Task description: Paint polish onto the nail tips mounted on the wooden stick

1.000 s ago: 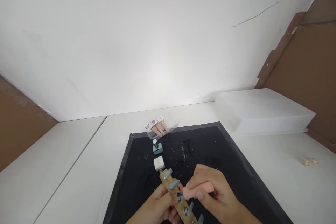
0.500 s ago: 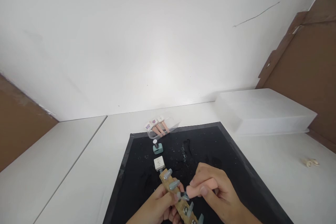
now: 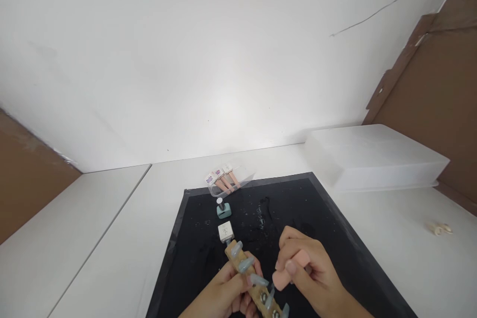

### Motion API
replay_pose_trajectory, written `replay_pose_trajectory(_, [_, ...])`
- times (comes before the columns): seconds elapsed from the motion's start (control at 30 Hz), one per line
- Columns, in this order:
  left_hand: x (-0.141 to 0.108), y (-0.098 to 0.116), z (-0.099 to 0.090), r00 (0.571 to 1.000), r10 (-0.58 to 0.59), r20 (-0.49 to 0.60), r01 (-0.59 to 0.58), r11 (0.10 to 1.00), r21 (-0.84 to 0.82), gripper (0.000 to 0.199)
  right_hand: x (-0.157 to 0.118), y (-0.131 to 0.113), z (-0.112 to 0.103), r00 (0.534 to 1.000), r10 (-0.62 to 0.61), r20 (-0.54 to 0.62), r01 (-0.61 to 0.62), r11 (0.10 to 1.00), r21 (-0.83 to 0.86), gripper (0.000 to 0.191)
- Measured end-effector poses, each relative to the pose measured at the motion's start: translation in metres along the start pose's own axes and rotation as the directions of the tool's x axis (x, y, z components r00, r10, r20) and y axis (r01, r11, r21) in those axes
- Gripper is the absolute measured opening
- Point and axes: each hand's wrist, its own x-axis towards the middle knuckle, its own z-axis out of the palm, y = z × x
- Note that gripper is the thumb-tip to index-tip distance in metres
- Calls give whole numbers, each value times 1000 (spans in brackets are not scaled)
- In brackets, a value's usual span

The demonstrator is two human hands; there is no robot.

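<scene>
My left hand (image 3: 227,288) is wrapped round a tan strip (image 3: 255,292) that carries several grey-blue nail tips (image 3: 246,264) along its length. In my right hand (image 3: 311,273), a pink-handled brush (image 3: 292,269) is pinched between thumb and fingers. Its tip points down and left, close to the nail tips on the right side of the strip. Just beyond the strip's far end lies a bottle with a square white face (image 3: 225,232). A small teal bottle with a round white top (image 3: 224,210) stands farther back.
A black mat (image 3: 286,198) covers the middle of the white table. At its back edge, a clear tray (image 3: 213,192) holds several pink-handled items. A white box (image 3: 376,159) sits back right, with small beige rings (image 3: 439,229) nearer.
My right hand has moved the brush slightly right and down, away from the middle nail tip, and tilted it more steeply. My left hand and the strip have barely moved.
</scene>
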Motion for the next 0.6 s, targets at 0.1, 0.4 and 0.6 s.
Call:
replay_pose_trajectory(0.1, [0, 0, 0, 1000, 7, -1, -7, 1000, -3, 35, 0, 0, 0, 1000, -2, 1, 2, 1000, -10, 29])
replay_pose_trajectory(0.4, [2, 2, 2, 999, 41, 22, -40, 998, -39, 33, -1, 3, -3, 1000, 9, 0, -9, 1000, 5, 31])
replay_pose_trajectory(0.6, [3, 2, 2, 997, 45, 62, -42, 998, -50, 30, 0, 5, -4, 999, -13, -31, 14, 999, 43, 37])
